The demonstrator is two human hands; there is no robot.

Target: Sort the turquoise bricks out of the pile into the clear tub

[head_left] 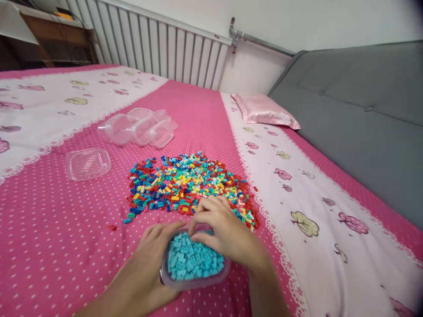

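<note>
My left hand (150, 262) is wrapped around the left side of a clear plastic container (197, 284). Light blue toy bricks (191, 259) fill much of that container. Over its far rim is my right hand (223, 226), fingers curled and thumb close to the index fingertip just above the bricks; whatever the fingertips may pinch is too small or hidden to make out. Just beyond both hands spreads a loose pile of small toy bricks (188, 176) in red, blue, yellow, green and light blue.
Several clear containers (139, 127) lie together beyond the pile, and a clear lid (88, 164) lies left of it. A stray red brick (112, 227) sits on the pink bedspread (49, 229). Farther off are a pink pillow (266, 110), a grey headboard (350, 105) and a radiator (158, 44).
</note>
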